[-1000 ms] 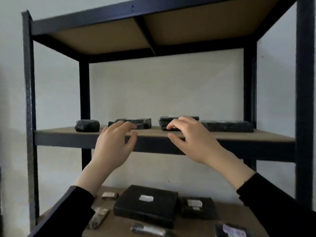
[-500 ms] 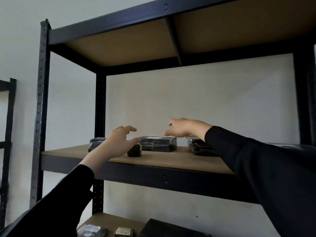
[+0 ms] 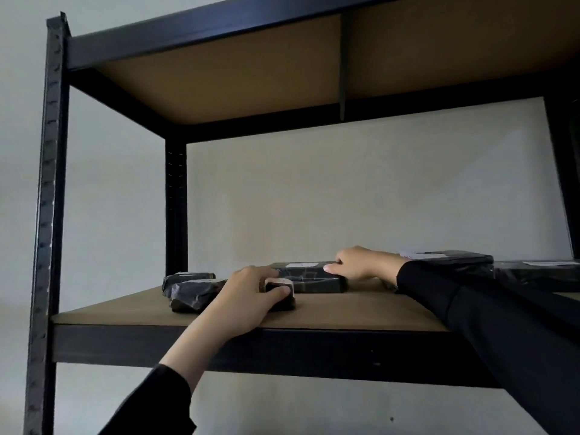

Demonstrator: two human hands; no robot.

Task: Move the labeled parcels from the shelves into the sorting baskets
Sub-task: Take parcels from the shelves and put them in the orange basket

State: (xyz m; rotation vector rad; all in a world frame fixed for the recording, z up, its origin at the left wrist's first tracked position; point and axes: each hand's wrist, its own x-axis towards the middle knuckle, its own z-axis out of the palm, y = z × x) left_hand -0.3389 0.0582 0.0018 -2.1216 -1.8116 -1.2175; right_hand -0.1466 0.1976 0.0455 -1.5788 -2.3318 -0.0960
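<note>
Several black-wrapped parcels with white labels lie on a wooden shelf (image 3: pixel 361 312) at chest height. My left hand (image 3: pixel 251 296) closes around a small black parcel (image 3: pixel 282 293) near the shelf's front, thumb on its near side. My right hand (image 3: pixel 357 265) grips the right end of a long flat parcel (image 3: pixel 307 276) farther back. Two crumpled small parcels (image 3: pixel 191 291) rest to the left of my left hand. Larger flat parcels (image 3: pixel 452 262) sit at the right, partly hidden by my right sleeve.
The black metal shelving frame has an upright post (image 3: pixel 47 215) at the left and another shelf board (image 3: pixel 235 67) overhead. A pale wall lies behind. No sorting basket is in view.
The view has moved closer and up to the shelf. Both hands came down from hovering onto parcels: the left onto the small one, the right onto the long flat one.
</note>
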